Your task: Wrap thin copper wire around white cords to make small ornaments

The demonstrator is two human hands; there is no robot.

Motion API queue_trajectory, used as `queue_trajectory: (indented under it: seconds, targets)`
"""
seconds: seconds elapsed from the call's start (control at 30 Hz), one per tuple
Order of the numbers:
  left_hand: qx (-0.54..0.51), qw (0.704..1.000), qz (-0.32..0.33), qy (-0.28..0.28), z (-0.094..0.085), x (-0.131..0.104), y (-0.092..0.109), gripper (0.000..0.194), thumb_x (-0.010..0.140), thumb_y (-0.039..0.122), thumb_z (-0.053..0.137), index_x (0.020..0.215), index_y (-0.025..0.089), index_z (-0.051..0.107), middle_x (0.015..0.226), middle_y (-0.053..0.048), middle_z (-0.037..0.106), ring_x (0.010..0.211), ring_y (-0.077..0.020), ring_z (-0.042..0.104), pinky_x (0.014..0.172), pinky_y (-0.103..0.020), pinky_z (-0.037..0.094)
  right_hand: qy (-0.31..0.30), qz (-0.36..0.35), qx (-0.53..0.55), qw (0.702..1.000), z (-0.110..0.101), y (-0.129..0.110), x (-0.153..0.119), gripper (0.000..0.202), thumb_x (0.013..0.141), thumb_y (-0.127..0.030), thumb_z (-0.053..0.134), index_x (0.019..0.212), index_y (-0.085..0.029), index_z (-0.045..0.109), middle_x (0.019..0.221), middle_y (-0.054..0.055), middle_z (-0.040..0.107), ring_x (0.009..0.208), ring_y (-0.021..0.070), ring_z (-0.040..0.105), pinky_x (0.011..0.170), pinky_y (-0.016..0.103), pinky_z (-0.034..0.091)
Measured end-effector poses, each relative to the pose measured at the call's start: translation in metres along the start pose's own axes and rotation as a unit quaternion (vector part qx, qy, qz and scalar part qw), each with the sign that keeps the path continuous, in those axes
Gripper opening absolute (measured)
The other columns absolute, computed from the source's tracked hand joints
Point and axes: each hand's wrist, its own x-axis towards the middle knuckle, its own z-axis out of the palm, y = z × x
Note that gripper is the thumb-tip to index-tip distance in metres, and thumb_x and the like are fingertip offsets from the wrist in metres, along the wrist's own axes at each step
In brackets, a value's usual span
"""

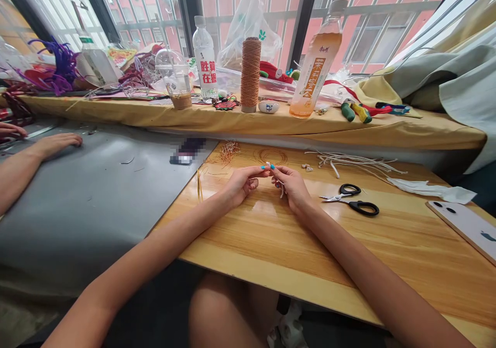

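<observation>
Over the wooden table (pixel 248 234), my left hand (pixel 245 182) and my right hand (pixel 291 183) meet with thumbs and forefingers pinched together. Between the fingertips is a small piece of white cord (pixel 282 190), its tail hanging below my right hand. Most of the cord is hidden by the fingers. Behind my hands lies a loose coil of thin orange-brown thread (pixel 271 155). Black-handled scissors (pixel 351 199) rest partly open to the right. Several white cords (pixel 349 161) are spread at the back right, beside small whitish knotted bits (pixel 307 167).
A ledge (pixel 217 123) along the window carries a brown thread spool (pixel 251 74), a tea bottle (pixel 318 63), a water bottle (pixel 205 61) and a plastic cup (pixel 178 87). A phone (pixel 468 226) and tissue (pixel 430 188) lie right; tweezers (pixel 199 185) left. Another person's hand (pixel 58 144) rests on the grey mat (pixel 104 198).
</observation>
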Motion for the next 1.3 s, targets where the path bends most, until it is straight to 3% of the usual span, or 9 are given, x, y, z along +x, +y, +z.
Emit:
queue_trajectory:
  seconds: [0.13,0.33,0.57,0.73,0.93,1.07,1.3]
  targets:
    - [0.017,1.0,0.01,0.024,0.001,-0.002,0.001,0.021,0.06,0.026,0.061,0.077,0.014,0.063,0.087,-0.004,0.059,0.041,0.0012,0.034,0.036,-0.017,0.017,0.003,-0.015,0.014,1.0,0.001,0.001,0.0,0.028,0.053,-0.041,0.065,0.066,-0.016,0.06,0.061,-0.003,0.052,0.053,0.006,0.042,0.049,0.02,0.029]
    - [0.034,0.999,0.001,-0.012,-0.004,-0.002,0.003,0.02,0.064,0.028,0.059,0.077,0.012,0.06,0.089,-0.007,0.061,0.041,0.0,0.04,0.036,-0.015,0.024,-0.002,-0.004,0.027,1.0,0.0,0.001,0.0,0.024,0.053,-0.036,0.066,0.069,-0.017,0.062,0.061,-0.002,0.053,0.054,0.0067,0.041,0.048,0.02,0.029]
    - [0.092,0.995,0.025,-0.007,-0.004,-0.001,0.001,0.027,0.061,0.023,0.064,0.085,0.014,0.055,0.071,0.0,0.057,0.04,-0.0008,0.041,0.035,-0.014,0.027,0.013,0.018,0.077,0.997,-0.002,0.001,0.004,0.023,0.046,-0.031,0.069,0.064,-0.018,0.063,0.061,-0.003,0.053,0.053,0.0063,0.041,0.048,0.021,0.03]
    - [0.148,0.987,0.063,-0.008,-0.003,0.0,-0.004,0.024,0.063,0.02,0.062,0.084,0.014,0.053,0.072,0.001,0.055,0.04,-0.0011,0.042,0.035,-0.015,0.028,-0.01,0.023,0.073,0.997,-0.004,0.0,0.004,0.022,0.048,-0.031,0.069,0.064,-0.017,0.063,0.06,-0.003,0.053,0.052,0.0058,0.041,0.048,0.02,0.03]
    - [0.319,0.937,0.137,0.029,-0.01,0.004,-0.005,0.017,0.071,0.022,0.051,0.084,0.015,0.059,0.058,0.003,0.053,0.04,-0.0026,0.039,0.038,-0.015,0.029,-0.029,0.039,0.068,0.997,-0.008,0.001,0.006,0.023,0.047,-0.03,0.071,0.064,-0.016,0.063,0.062,-0.003,0.055,0.051,0.0047,0.042,0.047,0.019,0.031]
    - [0.387,0.91,0.143,0.023,-0.013,0.004,-0.003,0.017,0.072,0.026,0.05,0.079,0.016,0.062,0.045,0.005,0.046,0.038,-0.0046,0.039,0.04,-0.016,0.029,-0.041,0.048,0.061,0.996,-0.01,0.001,0.008,0.023,0.048,-0.03,0.071,0.064,-0.017,0.063,0.062,-0.002,0.056,0.051,0.0047,0.043,0.047,0.019,0.032]
    - [0.342,0.934,0.105,0.014,-0.014,0.003,0.001,0.035,0.074,0.044,0.045,0.071,0.013,0.06,0.043,0.003,0.046,0.035,-0.0052,0.039,0.036,-0.017,0.028,-0.029,0.044,0.026,0.998,-0.009,0.002,0.006,0.025,0.048,-0.033,0.07,0.064,-0.016,0.062,0.056,-0.003,0.053,0.049,0.0052,0.042,0.044,0.019,0.03]
